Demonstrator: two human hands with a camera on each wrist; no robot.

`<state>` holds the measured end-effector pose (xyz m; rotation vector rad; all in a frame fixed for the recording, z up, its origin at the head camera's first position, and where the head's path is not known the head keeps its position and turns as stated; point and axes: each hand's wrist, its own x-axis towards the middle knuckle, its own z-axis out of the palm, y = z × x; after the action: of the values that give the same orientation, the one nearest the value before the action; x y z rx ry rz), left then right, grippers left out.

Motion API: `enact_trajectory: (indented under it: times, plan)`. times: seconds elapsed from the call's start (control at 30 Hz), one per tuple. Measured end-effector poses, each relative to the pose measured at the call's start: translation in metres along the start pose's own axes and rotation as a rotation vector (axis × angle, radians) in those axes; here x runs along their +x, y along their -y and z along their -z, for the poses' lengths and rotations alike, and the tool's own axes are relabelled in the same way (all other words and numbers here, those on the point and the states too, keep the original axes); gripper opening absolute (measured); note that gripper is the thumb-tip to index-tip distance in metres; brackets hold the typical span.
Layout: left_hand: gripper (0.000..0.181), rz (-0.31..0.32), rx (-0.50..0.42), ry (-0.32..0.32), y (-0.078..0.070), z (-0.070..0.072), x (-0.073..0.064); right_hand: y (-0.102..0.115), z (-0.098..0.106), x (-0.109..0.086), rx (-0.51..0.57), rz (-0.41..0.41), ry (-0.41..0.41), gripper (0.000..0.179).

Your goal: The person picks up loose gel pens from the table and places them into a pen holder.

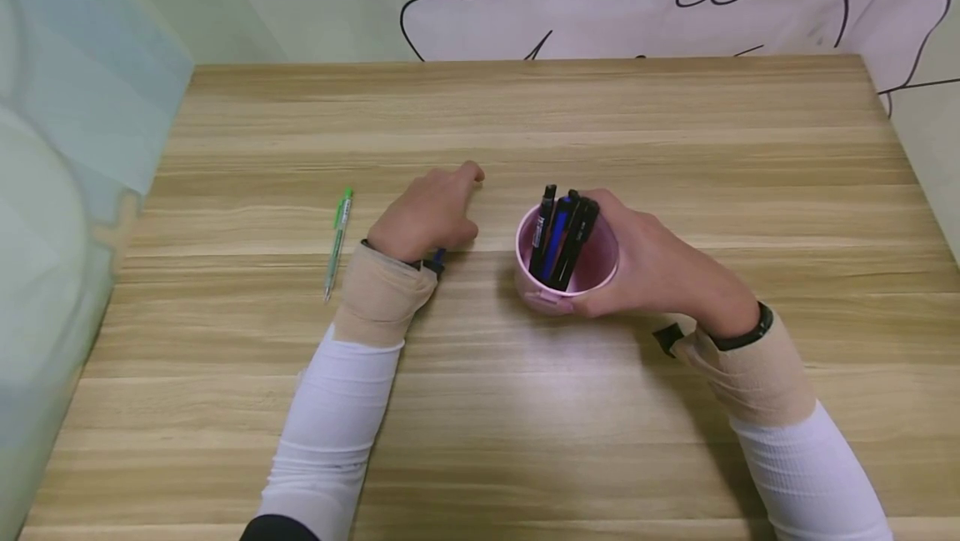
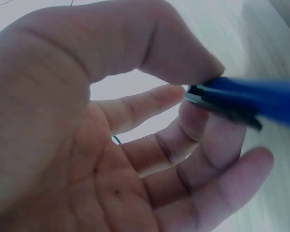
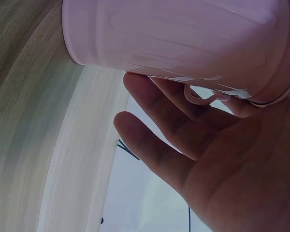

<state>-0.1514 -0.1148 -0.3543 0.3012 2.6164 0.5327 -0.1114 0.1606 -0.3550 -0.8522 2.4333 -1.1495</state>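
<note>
My right hand [image 1: 637, 262] grips the rim and side of a pink pen cup [image 1: 522, 262], which has a small handle [image 3: 198, 99] in the right wrist view. Several black pens [image 1: 577, 245] and a blue pen [image 1: 556, 239] lean inside the cup. To the left of it, my left hand [image 1: 427, 212] is low over the table. Between thumb and fingers it pinches another blue pen [image 2: 261, 96] by its clip end, seen close up in the left wrist view. From the head, most of this pen is hidden behind the hand and wrist.
A green pen [image 1: 339, 245] lies on the wooden table [image 1: 525, 433], left of my left hand. Behind the table's far edge stands a pale wall [image 1: 315, 7] with black line drawings. A pale blue-green surface [image 1: 67, 191] borders the left side.
</note>
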Motion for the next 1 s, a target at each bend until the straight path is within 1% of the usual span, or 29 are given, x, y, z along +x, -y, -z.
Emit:
enact_trajectory:
  times: [0.17,0.33,0.47,0.7,0.83,1.0]
  plan:
    - [0.072,-0.004,-0.027,-0.005,-0.0014,0.0014,-0.0012,0.0001,0.0000,-0.0001,0.002,-0.002,0.003,0.099]
    - [0.070,-0.029,-0.055,-0.013,-0.0028,0.0026,-0.0011,0.0006,-0.0001,-0.0005,0.003,-0.007,0.006,0.100]
    - [0.070,-0.060,-0.092,-0.047,-0.0036,0.0040,-0.0008,0.0011,0.0001,-0.0002,-0.002,-0.008,0.001,0.101]
    - [0.067,-0.123,-0.098,-0.148,-0.0053,0.0058,0.0000,0.0020,0.0005,0.0004,0.002,-0.017,0.002,0.102]
    - [0.064,-0.150,-0.107,-0.171,-0.0068,0.0065,0.0001,0.0020,0.0009,0.0004,0.006,-0.022,0.004,0.102]
    - [0.063,-0.180,-0.140,-0.175,-0.0086,0.0076,-0.0001,0.0015,0.0009,0.0002,0.015,-0.023,0.009,0.101]
